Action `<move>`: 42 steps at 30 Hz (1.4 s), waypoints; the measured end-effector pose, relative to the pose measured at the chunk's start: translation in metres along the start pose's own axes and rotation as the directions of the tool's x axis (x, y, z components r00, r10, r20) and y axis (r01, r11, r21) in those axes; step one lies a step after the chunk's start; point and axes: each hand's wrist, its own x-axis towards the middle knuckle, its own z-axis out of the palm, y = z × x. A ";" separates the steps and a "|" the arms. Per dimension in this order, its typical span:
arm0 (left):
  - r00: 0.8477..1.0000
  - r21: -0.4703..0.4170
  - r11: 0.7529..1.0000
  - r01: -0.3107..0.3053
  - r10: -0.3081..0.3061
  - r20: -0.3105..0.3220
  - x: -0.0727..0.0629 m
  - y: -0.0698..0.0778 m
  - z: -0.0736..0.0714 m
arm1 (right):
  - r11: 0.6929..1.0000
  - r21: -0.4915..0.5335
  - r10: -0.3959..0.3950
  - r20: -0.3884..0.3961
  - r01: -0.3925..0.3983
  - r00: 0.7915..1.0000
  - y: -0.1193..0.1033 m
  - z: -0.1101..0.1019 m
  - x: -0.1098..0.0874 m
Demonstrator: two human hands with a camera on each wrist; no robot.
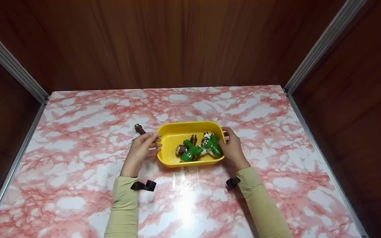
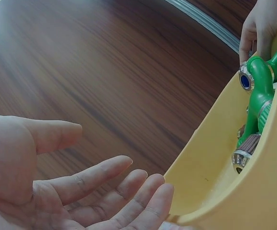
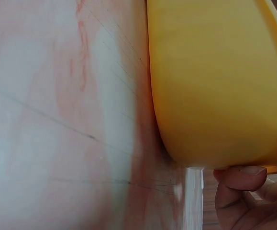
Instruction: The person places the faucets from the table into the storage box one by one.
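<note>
A yellow tub (image 1: 190, 164) stands on the table between both hands. Inside, toward its right side, lie several glossy green branching pieces (image 1: 190, 152) with shiny ringed ends, some with brown parts. My left hand (image 1: 141, 148) is at the tub's left end, fingertips at the rim; in the left wrist view its fingers (image 2: 109, 175) are extended and the thumb is apart. My right hand (image 1: 233, 147) grips the right end of the rim. A brown rod-like piece (image 1: 139, 129) with a gold-coloured tip lies just beyond my left hand, which partly hides it.
The table (image 1: 78, 158) has a red-and-white marbled surface. Dark wood-grain panels (image 1: 170, 46) rise at the back and both sides, with metal strips (image 1: 324, 31) along the corners. Black bands (image 1: 143, 185) sit on both wrists.
</note>
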 end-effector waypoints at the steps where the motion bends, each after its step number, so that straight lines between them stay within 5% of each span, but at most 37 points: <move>1: 1.000 0.003 1.000 0.000 0.000 -0.001 0.000 0.000 -0.001 | 1.000 0.002 -0.001 -0.001 0.001 1.000 0.000 0.000 0.000; 21: 1.000 -0.053 0.998 -0.025 0.025 -0.002 -0.001 -0.002 -0.017 | 1.000 0.006 0.011 -0.003 -0.011 1.000 0.000 0.000 0.000; 42: 0.997 -0.045 0.998 0.051 -0.054 -0.059 -0.005 -0.006 -0.037 | 1.000 0.003 0.003 -0.006 -0.003 1.000 0.000 0.000 0.000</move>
